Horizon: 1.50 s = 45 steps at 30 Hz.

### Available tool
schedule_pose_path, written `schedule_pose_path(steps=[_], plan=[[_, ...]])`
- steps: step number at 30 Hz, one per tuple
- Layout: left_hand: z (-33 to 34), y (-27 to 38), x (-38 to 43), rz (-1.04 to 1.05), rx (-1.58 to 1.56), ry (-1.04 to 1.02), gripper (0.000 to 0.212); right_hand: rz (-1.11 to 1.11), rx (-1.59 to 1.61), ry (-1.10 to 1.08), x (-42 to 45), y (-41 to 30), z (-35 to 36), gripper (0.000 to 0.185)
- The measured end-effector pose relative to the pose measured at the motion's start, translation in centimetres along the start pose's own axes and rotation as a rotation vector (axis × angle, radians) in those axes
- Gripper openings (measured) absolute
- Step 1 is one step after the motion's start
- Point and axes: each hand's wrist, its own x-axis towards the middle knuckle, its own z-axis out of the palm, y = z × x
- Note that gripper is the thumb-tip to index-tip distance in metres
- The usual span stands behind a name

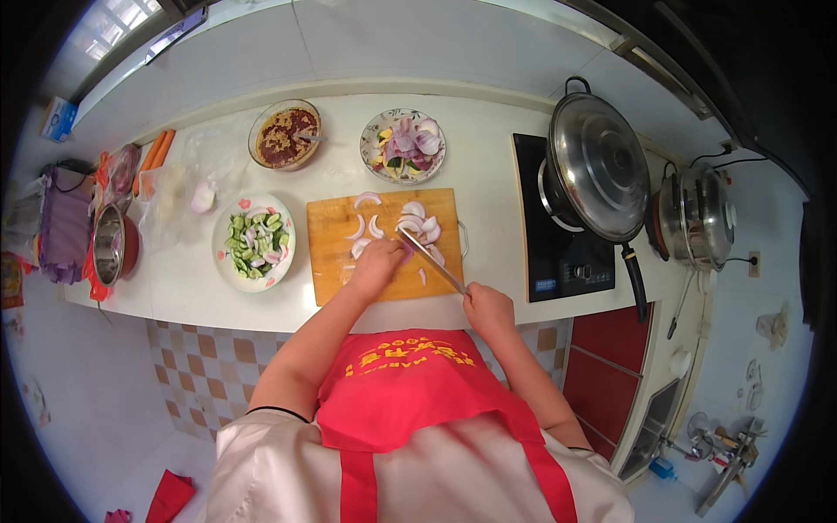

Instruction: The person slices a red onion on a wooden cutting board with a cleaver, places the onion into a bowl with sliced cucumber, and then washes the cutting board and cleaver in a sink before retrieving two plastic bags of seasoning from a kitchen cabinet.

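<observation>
My right hand [489, 310] grips the handle of a kitchen knife [435, 261], whose blade slants across the right part of a wooden cutting board [333, 281]. Beside the blade, my left hand [379, 265] presses with curled fingers on a piece of purple onion [407, 252], mostly hidden by the fingers. Cut onion pieces [428, 227] lie right of the blade, and curved slices [368, 199] are spread over the board's left half. Behind the board, a patterned plate [369, 124] holds onion pieces and other cut ingredients. A flowered plate [223, 261] on the left holds sliced cucumber and onion.
A glass bowl of red-brown sauce [286, 138] with a spoon stands at the back. Carrots [155, 157], plastic bags, an onion piece [203, 197] and a metal bowl [114, 245] are at left. On the right, a lidded wok [598, 167] sits on a black cooktop [565, 274], its handle overhanging the front edge.
</observation>
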Motion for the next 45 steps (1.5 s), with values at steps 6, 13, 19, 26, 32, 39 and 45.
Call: schedule_pose_path(steps=[6,13,19,26,32,39,45], plan=[[0.5,0.1,-0.1,-0.022,0.043,-0.047,0.008,-0.027,-0.069,-0.054,0.6,0.3,2.2,0.016],[1.3,-0.5,-0.6,0.003,0.071,-0.006,0.010,-0.030,0.006,0.035,1.1,0.7,3.0,0.015],[1.0,0.0,-0.5,-0.027,0.012,0.009,0.011,-0.101,-0.088,0.000,0.8,0.8,1.1,0.016],[1.4,-0.7,-1.1,-0.050,0.029,-0.025,0.012,-0.004,-0.074,-0.009,1.6,0.9,3.2,0.017],[1.1,-0.5,-1.0,-0.068,0.022,0.013,0.005,-0.047,-0.069,-0.040,0.7,0.0,0.1,0.017],[1.7,-0.9,-1.3,-0.062,-0.001,0.017,0.007,-0.017,-0.091,-0.048,2.1,1.1,3.1,0.017],[1.4,-1.1,-1.8,-0.114,0.004,0.006,0.009,-0.061,-0.042,-0.036,0.7,0.1,0.1,0.017]])
